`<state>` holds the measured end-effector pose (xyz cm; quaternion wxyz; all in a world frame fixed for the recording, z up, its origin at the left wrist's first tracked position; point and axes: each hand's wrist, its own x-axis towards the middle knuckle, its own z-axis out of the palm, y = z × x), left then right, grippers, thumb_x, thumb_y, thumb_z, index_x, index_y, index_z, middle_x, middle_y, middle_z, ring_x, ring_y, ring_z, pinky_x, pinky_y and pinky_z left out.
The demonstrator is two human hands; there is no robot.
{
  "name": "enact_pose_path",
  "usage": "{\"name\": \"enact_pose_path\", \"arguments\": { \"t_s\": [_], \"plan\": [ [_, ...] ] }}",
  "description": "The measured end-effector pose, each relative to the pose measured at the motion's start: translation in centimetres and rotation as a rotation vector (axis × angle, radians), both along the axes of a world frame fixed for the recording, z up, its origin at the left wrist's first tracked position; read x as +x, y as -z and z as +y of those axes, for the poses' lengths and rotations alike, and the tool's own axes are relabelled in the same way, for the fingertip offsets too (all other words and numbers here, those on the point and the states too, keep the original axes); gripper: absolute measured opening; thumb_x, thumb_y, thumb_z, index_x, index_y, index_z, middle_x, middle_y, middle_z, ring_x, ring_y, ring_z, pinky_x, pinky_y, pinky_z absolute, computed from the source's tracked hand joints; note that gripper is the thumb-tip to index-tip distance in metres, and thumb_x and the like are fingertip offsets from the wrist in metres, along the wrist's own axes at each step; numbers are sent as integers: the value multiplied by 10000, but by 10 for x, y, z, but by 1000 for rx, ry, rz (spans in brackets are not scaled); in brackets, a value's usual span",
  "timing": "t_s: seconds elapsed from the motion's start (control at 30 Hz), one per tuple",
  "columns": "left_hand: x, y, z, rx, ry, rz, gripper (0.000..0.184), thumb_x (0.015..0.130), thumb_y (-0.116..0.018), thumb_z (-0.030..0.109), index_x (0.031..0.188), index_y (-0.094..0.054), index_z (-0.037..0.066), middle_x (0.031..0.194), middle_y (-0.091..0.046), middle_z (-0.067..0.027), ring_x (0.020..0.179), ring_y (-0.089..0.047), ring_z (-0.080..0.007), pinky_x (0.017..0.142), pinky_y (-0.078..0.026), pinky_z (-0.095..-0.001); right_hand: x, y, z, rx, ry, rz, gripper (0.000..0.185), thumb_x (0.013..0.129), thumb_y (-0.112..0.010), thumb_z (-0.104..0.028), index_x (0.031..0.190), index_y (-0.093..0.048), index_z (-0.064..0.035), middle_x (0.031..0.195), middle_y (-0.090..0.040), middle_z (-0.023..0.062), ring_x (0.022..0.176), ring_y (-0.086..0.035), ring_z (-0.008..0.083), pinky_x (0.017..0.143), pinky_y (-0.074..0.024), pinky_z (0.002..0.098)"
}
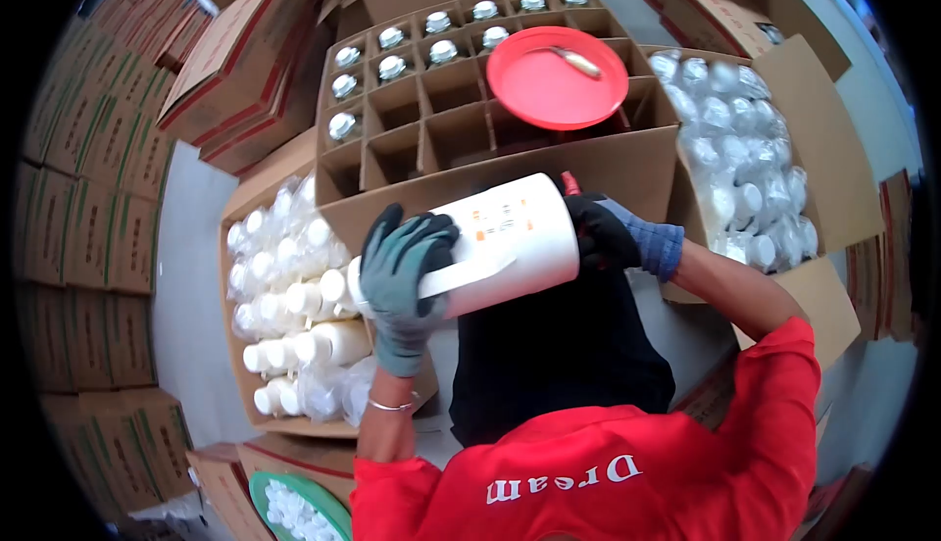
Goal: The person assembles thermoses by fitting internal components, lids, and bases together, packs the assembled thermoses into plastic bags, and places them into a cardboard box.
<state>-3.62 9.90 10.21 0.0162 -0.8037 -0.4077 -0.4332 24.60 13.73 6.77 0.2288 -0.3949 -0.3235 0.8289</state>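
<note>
Red cloth shirt (pixel 676 477) nearest, left hand (pixel 402 262) clamps a smooth cylindrical jug (pixel 520 232), grip of right hand (pixel 600 232) unclear.

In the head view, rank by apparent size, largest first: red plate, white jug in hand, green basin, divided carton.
1. Divided carton
2. White jug, lifted up
3. Red plate
4. Green basin, cut off by the frame, so only its visible part counts

Red shirt (pixel 588 443): "Dream", white lettering, inverted in view. White bottle (pixel 539 252): orange and dark print, too small to read. Stacked cartons (pixel 108 149), left: printed lettering, illegible. Carton (pixel 230 51), upper left: red print, illegible.
</note>
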Motion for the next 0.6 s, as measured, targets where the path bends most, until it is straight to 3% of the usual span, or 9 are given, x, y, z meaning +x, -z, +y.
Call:
{"name": "enact_pose_path", "arguments": {
  "t_s": [0.07, 0.13, 0.2, 0.23, 0.37, 0.4, 0.5, 0.53, 0.6],
  "plan": [
    [-16, 13, 13, -43, 46, -121, 214, 810, -538, 113, 938, -686, 27, 994, -713, -121, 1012, -662, -325, 1023, -447, -506, 4, -10, 3, -3, 47, -85, 311, 969, -550, -328, 1028, -661, -43, 666, -569, -12, 500, -497, 50, 446, -406, 201],
    [-46, 34, 22, -293, 75, -368, 314, 809, -517, 169, 994, -702, -4, 997, -714, -160, 1002, -670, -350, 1007, -460, -502, 25, -20, 24, 595, 119, -312, 333, 926, -636, -355, 1053, -648, -48, 730, -606, -7, 552, -544, 48, 459, -416, 205],
    [-48, 5, 34, -282, 311, -191, 266, 813, -580, 150, 962, -681, -46, 895, -721, -159, 892, -699, -309, 924, -512, -469, 42, -15, 66, 1195, 422, -1017, 376, 911, -626, -355, 1094, -605, -27, 783, -656, 152, 685, -648, 335, 608, -507, 417],
    [-29, -17, 37, -294, 394, -20, 249, 806, -609, 160, 959, -687, -19, 915, -718, -152, 915, -693, -311, 944, -502, -485, 45, -17, 86, 1478, 589, -1048, 358, 895, -623, -314, 1082, -561, -16, 888, -629, 210, 797, -615, 436, 702, -495, 494],
    [39, -48, 26, -223, 567, 722, 381, 738, -715, 257, 1099, -673, 144, 1206, -634, -39, 1206, -556, -244, 1088, -396, -475, 56, 46, 168, 1364, 324, -1680, 306, 837, -625, -302, 1059, -578, -98, 995, -614, 162, 901, -641, 351, 748, -500, 512],
    [50, -46, 21, -251, 589, 713, 366, 782, -699, 283, 1116, -671, 138, 1240, -622, -45, 1215, -548, -271, 1109, -354, -516, 58, 44, 162, 1209, 206, -1658, 299, 837, -626, -299, 1066, -595, -109, 1043, -606, 157, 927, -628, 350, 803, -485, 495],
    [43, -12, 11, -217, 387, 605, 520, 838, -638, 468, 1229, -635, 125, 1359, -545, -123, 1306, -446, -391, 1120, -258, -614, 96, 41, 99, 1614, 463, -1371, 289, 808, -669, -243, 1044, -603, -90, 1084, -586, 156, 1011, -562, 345, 890, -446, 448],
    [34, 8, 4, -249, 282, 566, 688, 852, -590, 581, 1326, -556, 84, 1449, -431, -226, 1372, -367, -423, 1133, -252, -565, 122, 41, 73, 1625, 533, -1309, 360, 783, -697, -222, 1102, -609, -80, 1103, -578, 165, 1055, -549, 355, 937, -437, 443],
    [38, 34, -31, -683, 185, 54, 819, 860, -525, 668, 1411, -469, 66, 1533, -296, -232, 1424, -288, -401, 1147, -240, -504, 200, 62, 24, 1384, 586, -1445, 463, 787, -712, -271, 1195, -606, -80, 1201, -591, 183, 1130, -548, 360, 1004, -420, 431]
  ]
}}
